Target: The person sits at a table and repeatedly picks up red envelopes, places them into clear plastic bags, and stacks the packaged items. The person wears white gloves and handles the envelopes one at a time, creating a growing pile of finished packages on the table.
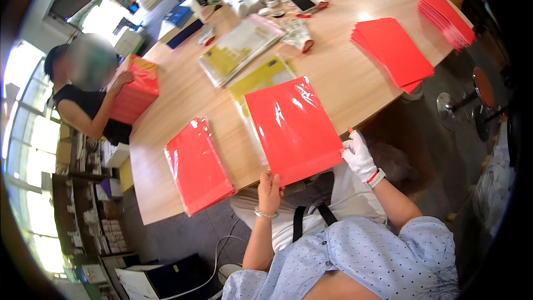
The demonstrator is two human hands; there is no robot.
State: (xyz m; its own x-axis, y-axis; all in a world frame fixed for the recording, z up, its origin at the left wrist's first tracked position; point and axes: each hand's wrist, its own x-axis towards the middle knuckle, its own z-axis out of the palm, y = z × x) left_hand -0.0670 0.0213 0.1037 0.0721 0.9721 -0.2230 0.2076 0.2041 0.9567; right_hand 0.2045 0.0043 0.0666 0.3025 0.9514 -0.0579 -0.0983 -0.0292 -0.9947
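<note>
Red under shiny clear film, the sheet [294,130] lies away from the person beyond both hands, reaching over the near edge of the table [158,189], its long axis running outward and leaning left at the far end. The bare left hand [270,190] has its fingers closed narrowly on the near left corner, thumb on top; the white-gloved right hand [358,157] has its fingers at the near right corner, seemingly in a pinch, though I cannot tell how firm. A film-covered red pile [200,167] sits left of the sheet, nearer the left hand; a fanned red stack [391,53] lies beyond the right hand, far up to the right, apart from it
</note>
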